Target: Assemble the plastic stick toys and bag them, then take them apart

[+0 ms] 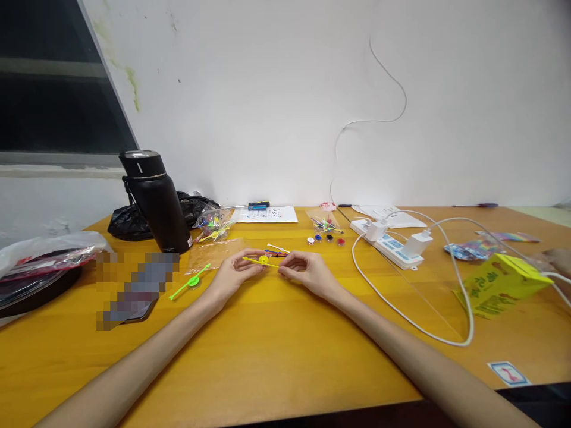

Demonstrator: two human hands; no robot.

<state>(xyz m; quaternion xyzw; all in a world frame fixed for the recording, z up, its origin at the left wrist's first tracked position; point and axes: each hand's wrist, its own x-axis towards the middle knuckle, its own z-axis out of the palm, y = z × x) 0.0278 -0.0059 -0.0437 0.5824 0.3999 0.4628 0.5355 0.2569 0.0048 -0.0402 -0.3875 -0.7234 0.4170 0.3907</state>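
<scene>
Yellow spinner stick [263, 260], lime green one [191, 282], black flask [157, 201], orange-yellow table [276, 345].

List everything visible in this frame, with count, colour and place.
yellow plastic stick with a disc: one, yellow, held between both hands
green plastic stick with a disc: one, green, on the table left of the hands
small round plastic caps: four, white, blue, black, red, in a row behind the hands
black insulated bottle: one, black, back left
clear plastic bags of coloured sticks: two, clear, back centre
white power strip: one, white, right, two chargers plugged in
yellow paper pack: one, yellow, far right
orange wooden table: one, orange, under everything
left hand: pinches the yellow stick
right hand: pinches its other end
</scene>
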